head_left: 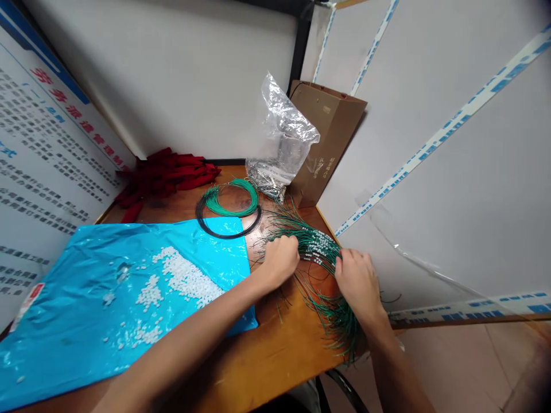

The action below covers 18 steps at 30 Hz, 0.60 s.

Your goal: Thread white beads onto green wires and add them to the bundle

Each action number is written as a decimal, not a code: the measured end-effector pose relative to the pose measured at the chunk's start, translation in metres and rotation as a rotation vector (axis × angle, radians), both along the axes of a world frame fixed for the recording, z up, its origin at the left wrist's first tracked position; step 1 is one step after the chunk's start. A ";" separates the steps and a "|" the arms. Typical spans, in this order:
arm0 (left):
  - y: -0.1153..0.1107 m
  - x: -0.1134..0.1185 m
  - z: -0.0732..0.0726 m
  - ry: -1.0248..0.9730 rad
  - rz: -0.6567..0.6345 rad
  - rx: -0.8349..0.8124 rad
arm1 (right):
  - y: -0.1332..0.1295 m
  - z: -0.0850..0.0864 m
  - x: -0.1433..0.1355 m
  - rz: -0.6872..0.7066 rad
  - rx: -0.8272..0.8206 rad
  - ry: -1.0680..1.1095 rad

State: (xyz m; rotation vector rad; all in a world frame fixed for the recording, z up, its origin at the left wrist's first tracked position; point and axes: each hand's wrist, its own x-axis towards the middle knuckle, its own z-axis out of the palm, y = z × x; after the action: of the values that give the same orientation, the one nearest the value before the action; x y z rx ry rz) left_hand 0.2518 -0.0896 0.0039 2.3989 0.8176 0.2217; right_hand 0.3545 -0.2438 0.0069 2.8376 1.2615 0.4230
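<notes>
A thick bundle of green and black wires (316,240) bends across the right side of the table, with small white beads threaded along its middle. My left hand (282,258) is closed round the wires at the left of the beads. At the right of the beads, my right hand (357,278) grips the same bundle, its fingers curled over it. Loose wire ends (344,324) fan out below my right hand toward the table's front edge. The undersides of both hands are hidden.
A blue plastic sheet (94,275) with many loose white beads (185,275) covers the left. Behind are green wire (235,198) and black wire (228,236) coils, red cloth strips (172,172), a clear bag of metal pieces (275,175) and a brown box (321,140). White panels enclose the table.
</notes>
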 end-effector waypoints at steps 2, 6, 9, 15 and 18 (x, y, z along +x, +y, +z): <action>-0.005 -0.001 0.003 0.034 -0.036 0.109 | 0.001 0.001 0.001 0.021 -0.012 0.000; -0.010 -0.009 0.015 0.054 -0.081 0.262 | 0.001 0.007 0.009 0.129 0.019 0.079; -0.009 -0.037 0.023 0.060 -0.069 0.333 | 0.003 0.019 0.013 0.292 0.071 0.172; 0.010 -0.131 0.016 0.219 -0.053 0.464 | 0.052 0.043 -0.021 0.652 0.072 0.365; 0.028 -0.171 0.007 0.243 0.043 0.466 | 0.100 0.044 -0.051 0.780 -0.083 0.409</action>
State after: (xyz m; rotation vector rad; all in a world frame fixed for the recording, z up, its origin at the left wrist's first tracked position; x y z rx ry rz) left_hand 0.0809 -0.0612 0.0112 2.8877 1.0184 0.1516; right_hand 0.3035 -0.1443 0.0513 2.3120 2.3750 -0.2408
